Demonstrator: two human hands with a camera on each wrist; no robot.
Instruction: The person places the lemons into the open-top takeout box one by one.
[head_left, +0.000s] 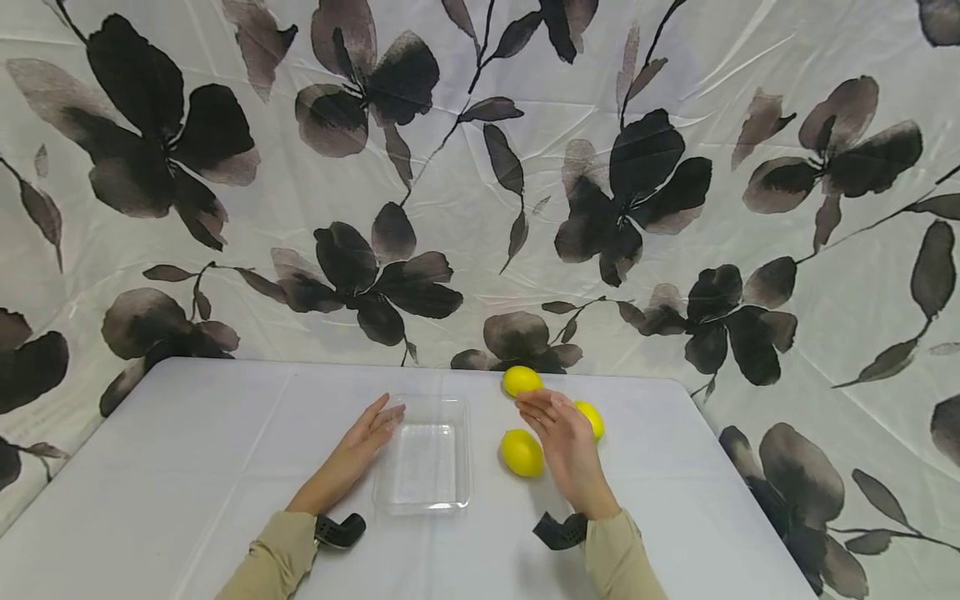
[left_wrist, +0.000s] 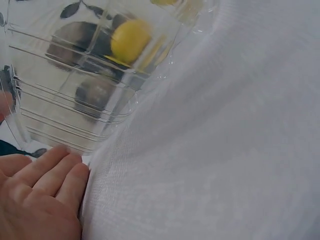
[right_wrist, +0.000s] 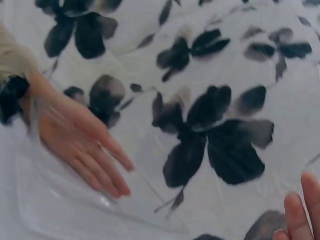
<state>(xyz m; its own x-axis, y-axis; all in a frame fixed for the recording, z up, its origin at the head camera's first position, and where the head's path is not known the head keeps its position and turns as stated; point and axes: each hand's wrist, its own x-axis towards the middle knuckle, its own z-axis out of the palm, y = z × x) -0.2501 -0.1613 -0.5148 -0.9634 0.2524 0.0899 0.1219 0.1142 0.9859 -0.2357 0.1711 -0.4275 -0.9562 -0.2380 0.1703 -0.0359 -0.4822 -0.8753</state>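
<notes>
A clear plastic container (head_left: 422, 467) stands on the white-covered table. My left hand (head_left: 352, 454) is at its left side with fingers extended, the tips by the far left rim; in the left wrist view those fingers (left_wrist: 55, 177) lie close to the clear wall. My right hand (head_left: 572, 458) is raised among three yellow lemons, fingers straight, nothing held. One lemon (head_left: 521, 453) lies left of it, another lemon (head_left: 521, 381) beyond its fingertips near the back edge. The third lemon (head_left: 591, 418) is partly hidden behind it. Only fingertips (right_wrist: 297, 212) of the right hand show in the right wrist view.
A floral cloth (head_left: 510, 208) hangs behind the table's back edge. White cloth (head_left: 187, 500) covers the table, with a crease running along the left. Dark bands (head_left: 341, 531) sit on both wrists over tan sleeves.
</notes>
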